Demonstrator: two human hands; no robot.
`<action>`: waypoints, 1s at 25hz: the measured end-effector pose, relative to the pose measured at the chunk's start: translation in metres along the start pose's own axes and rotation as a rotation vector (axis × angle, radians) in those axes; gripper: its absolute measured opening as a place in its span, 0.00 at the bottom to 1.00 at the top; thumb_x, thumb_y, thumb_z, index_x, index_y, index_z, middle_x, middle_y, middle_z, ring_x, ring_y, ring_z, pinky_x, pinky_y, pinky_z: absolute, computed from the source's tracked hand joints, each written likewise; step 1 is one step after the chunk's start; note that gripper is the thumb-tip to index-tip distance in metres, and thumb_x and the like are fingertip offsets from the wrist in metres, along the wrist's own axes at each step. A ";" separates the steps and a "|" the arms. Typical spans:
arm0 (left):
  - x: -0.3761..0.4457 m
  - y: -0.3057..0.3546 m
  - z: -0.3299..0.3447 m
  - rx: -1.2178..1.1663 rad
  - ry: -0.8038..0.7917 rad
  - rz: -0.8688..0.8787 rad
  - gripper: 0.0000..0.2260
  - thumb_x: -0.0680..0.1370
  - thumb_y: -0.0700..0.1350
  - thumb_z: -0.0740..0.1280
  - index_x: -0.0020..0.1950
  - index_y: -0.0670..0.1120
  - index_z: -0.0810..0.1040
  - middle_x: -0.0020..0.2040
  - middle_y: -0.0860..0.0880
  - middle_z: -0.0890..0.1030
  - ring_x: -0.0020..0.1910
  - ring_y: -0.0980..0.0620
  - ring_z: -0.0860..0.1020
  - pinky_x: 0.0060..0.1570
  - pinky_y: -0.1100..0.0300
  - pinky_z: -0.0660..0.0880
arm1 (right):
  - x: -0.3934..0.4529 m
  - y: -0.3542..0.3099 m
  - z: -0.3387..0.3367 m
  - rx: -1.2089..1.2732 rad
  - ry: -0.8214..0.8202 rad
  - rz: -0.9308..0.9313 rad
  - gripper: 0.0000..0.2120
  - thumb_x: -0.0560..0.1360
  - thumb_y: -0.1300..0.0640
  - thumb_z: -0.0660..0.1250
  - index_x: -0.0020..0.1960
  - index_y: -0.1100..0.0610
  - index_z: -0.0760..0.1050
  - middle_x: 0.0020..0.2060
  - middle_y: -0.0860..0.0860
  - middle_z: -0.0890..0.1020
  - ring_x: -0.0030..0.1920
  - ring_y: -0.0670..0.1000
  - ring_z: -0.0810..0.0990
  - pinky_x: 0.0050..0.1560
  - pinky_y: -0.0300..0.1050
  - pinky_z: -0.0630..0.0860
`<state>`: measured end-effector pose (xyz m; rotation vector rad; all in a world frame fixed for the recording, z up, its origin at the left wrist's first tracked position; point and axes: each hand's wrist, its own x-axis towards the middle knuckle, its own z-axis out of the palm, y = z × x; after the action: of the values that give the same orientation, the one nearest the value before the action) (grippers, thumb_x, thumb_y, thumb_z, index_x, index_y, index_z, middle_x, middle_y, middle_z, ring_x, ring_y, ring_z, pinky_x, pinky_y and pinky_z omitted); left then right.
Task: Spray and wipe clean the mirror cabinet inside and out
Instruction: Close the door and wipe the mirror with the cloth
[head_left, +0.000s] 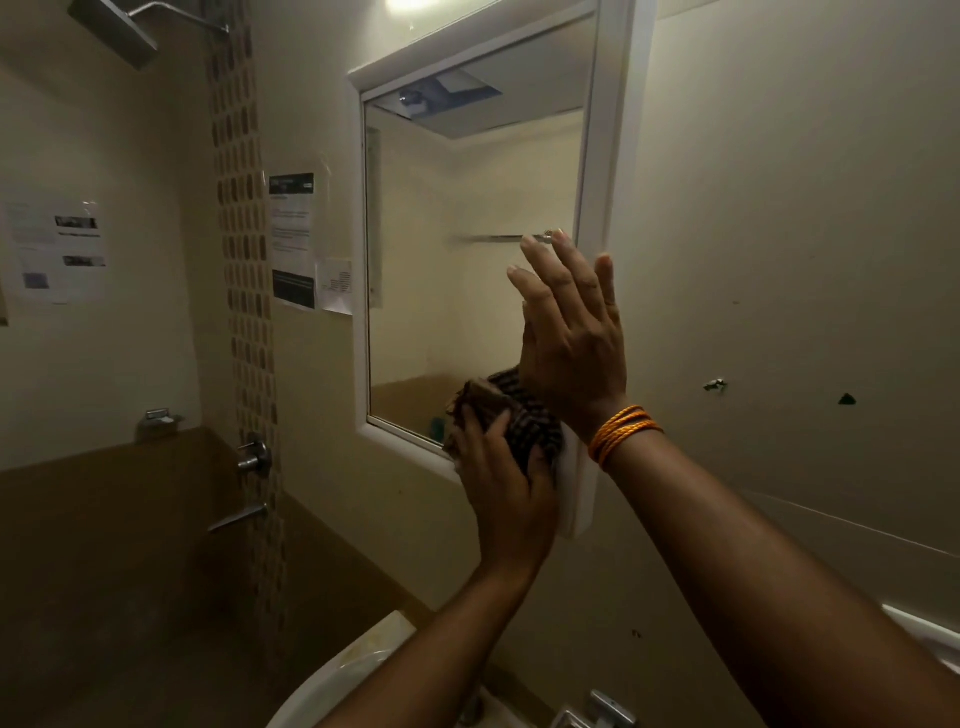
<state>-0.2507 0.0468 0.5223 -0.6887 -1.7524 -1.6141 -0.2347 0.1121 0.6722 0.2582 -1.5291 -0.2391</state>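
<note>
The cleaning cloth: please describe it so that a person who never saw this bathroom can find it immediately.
Start at the white-framed mirror cabinet on the wall above the sink. At its lower right corner, the left hand grips a crumpled cloth against the frame. It is the only dark, brown-and-black checked fabric there.

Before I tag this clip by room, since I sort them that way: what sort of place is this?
A bathroom, most likely a small home one. A white-framed mirror cabinet hangs over a washbasin, and a shower head with wall taps sits in the tiled corner to the left.
</note>
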 end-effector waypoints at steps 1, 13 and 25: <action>-0.002 -0.003 0.003 0.021 -0.017 0.010 0.20 0.80 0.53 0.59 0.71 0.50 0.65 0.80 0.46 0.56 0.80 0.43 0.51 0.71 0.34 0.59 | -0.001 0.000 0.000 0.006 -0.003 0.013 0.19 0.75 0.69 0.66 0.64 0.59 0.79 0.71 0.59 0.76 0.75 0.62 0.70 0.75 0.68 0.62; 0.062 -0.001 -0.008 0.167 -0.230 0.432 0.31 0.82 0.58 0.53 0.82 0.49 0.49 0.81 0.43 0.41 0.79 0.40 0.37 0.74 0.32 0.46 | -0.002 0.005 -0.008 0.390 0.007 0.096 0.19 0.78 0.53 0.65 0.67 0.59 0.73 0.75 0.65 0.68 0.79 0.65 0.60 0.77 0.66 0.58; 0.202 0.078 0.007 0.253 -0.126 0.660 0.34 0.79 0.65 0.56 0.80 0.58 0.46 0.81 0.44 0.39 0.79 0.39 0.36 0.73 0.30 0.45 | 0.052 0.012 -0.002 0.403 0.104 0.392 0.28 0.79 0.53 0.63 0.75 0.65 0.66 0.78 0.63 0.63 0.80 0.62 0.60 0.76 0.60 0.65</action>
<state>-0.3245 0.0521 0.7260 -1.1144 -1.5449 -0.9026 -0.2311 0.1070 0.7254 0.2767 -1.4818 0.3909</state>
